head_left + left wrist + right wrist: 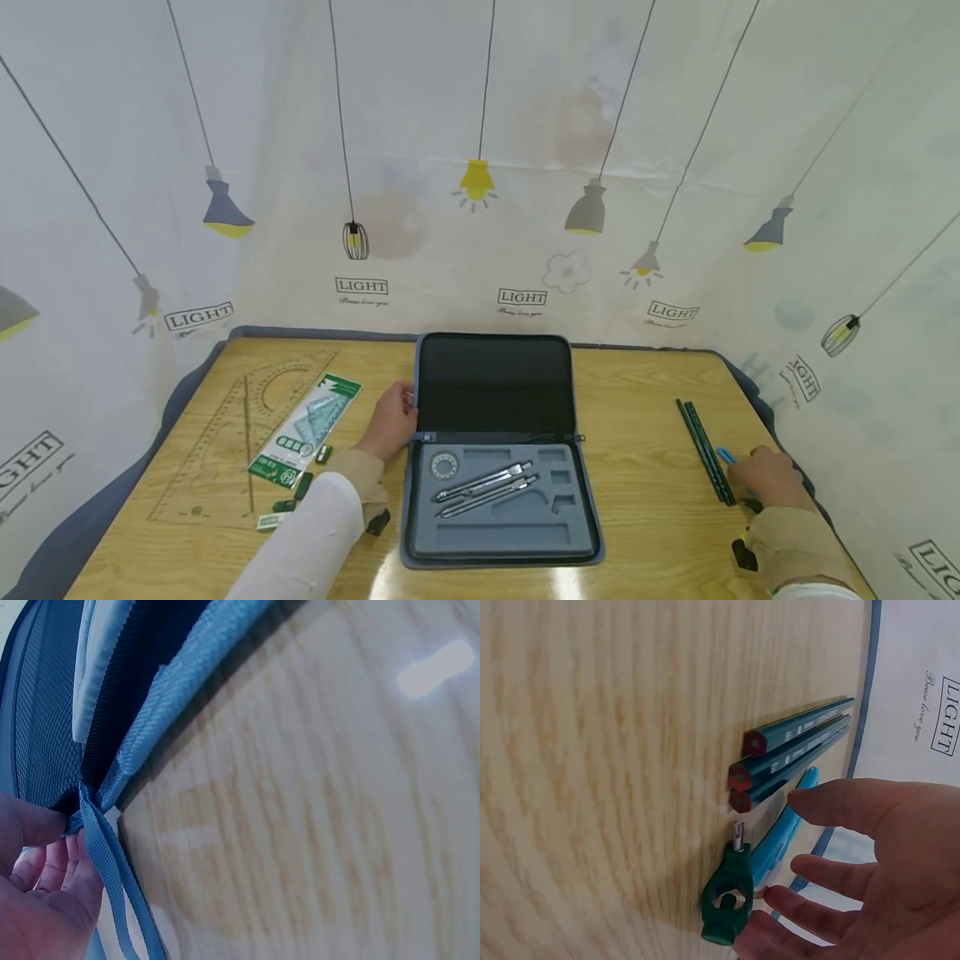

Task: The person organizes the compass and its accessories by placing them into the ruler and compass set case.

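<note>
A grey-blue zip case (pixel 495 387) lies open in the middle, its black lid standing up at the back. Two silver compasses (pixel 487 492) and a round dial-like disc (pixel 443 465) sit in its grey moulded tray. At the lid's left side, near the hinge, my left hand (pixel 390 421) pinches the fabric edge (pixel 97 799) between thumb and fingers. Far right, my right hand (pixel 772 479) has its fingers loosely spread beside a slim blue pen-like tool (pixel 780 840) and a green holder with a metal tip (pixel 727 892). Three dark green pencils (pixel 795 731) lie just left of them.
On the left lie a large clear set square (pixel 247 433) and a green-and-white packet of rulers (pixel 307 429). Several small green pieces (pixel 303 486) and a white-and-green eraser (pixel 272 522) are near my left forearm. A patterned cloth wall (pixel 480 283) borders the wooden table.
</note>
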